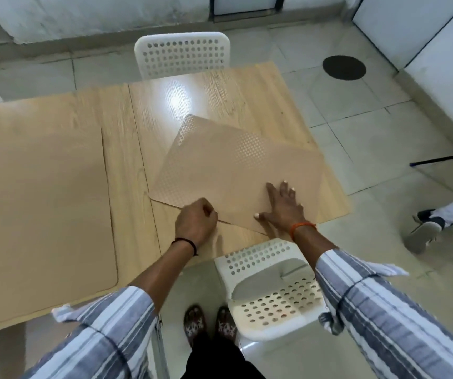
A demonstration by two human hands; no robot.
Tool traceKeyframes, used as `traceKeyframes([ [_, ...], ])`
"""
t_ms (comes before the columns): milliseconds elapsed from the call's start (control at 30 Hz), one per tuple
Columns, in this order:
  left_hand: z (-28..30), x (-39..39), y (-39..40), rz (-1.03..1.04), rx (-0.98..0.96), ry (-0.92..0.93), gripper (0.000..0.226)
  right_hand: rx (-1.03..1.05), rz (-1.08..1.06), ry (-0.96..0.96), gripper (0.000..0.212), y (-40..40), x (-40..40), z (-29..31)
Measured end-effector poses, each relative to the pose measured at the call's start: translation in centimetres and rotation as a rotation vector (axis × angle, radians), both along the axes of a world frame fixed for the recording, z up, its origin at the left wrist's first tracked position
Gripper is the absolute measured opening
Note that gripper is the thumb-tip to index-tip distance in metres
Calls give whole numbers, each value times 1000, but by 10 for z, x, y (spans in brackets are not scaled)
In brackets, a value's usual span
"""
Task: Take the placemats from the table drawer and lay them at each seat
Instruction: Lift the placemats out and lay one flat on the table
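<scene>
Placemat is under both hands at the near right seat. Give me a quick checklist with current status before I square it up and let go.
1. Placemat fully on the table: ok.
2. Square to the table edge: not ok, it lies turned at an angle.
3. Lying flat: not ok, the far corner looks curled, showing a dotted underside.
4. Right hand flat on it: ok.
5. Left hand gripping the near edge: ok, fingers curled at it.
6. Other placemat at the left seat laid flat: ok.
</scene>
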State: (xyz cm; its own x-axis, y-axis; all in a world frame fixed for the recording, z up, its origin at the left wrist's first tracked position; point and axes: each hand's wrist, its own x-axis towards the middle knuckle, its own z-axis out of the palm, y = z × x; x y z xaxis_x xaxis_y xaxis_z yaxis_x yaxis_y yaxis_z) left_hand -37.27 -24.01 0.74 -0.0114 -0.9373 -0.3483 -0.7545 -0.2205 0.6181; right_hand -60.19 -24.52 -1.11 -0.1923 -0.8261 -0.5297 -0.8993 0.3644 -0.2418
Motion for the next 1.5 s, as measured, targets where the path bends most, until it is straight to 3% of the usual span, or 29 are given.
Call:
traceKeyframes([
  [100,-8,10,-21,-275,-215,-163,37,65,27,16,106,-7,-2,-3],
  [233,-25,22,-38,-527,-80,-395,69,88,44,0,110,-14,-5,-5],
  [400,-34,20,-19,-587,-118,-504,71,128,126,-13,114,-19,-19,1],
  [700,-27,-2,-4,-515,-180,-573,72,190,308,-3,118,-36,-45,11],
  [900,-25,-51,26,-314,-115,-592,71,136,425,-2,106,-49,-68,17],
  [1067,-21,-102,49,-240,-66,-570,68,-127,311,14,88,-10,-53,8],
  [1267,-15,-125,27,-175,-132,-514,49,-104,180,73,95,7,-94,-11],
  [1500,-26,-101,-11,-218,126,-442,92,-67,128,56,120,5,-120,-11],
])
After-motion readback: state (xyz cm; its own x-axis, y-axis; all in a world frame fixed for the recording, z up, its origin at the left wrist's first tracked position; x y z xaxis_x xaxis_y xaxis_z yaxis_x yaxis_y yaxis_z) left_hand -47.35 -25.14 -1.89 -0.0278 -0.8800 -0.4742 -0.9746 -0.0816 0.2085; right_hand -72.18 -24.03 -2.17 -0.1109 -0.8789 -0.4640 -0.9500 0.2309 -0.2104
